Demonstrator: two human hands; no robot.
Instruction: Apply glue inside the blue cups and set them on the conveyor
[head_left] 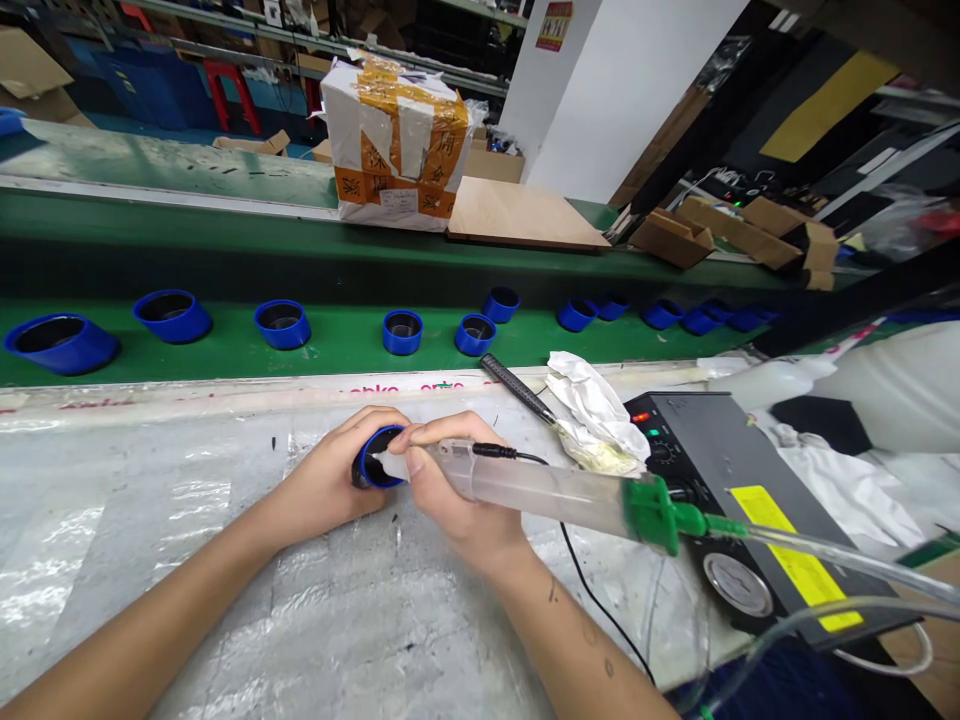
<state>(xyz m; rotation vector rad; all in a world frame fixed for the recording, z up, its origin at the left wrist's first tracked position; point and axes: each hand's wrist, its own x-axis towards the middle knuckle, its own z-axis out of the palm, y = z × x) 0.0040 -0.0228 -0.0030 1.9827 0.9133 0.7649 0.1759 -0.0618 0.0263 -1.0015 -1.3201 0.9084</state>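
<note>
My left hand wraps round a small round cup with a blue rim and dark inside, tilted on the plastic-covered table. Between the fingers of my right hand lies a clear dispensing syringe, its white tip pointing into the cup's mouth. A green cap with a clear air hose closes the syringe's back end. A black plug and cable join the syringe near my fingers. Whether the tip touches the cup's inner wall, I cannot tell.
Several blue cups stand along the green conveyor belt behind the table. A black-handled tool lies by crumpled white tissue. To the right sits a dispenser control box with a gauge. A taped carton stands beyond.
</note>
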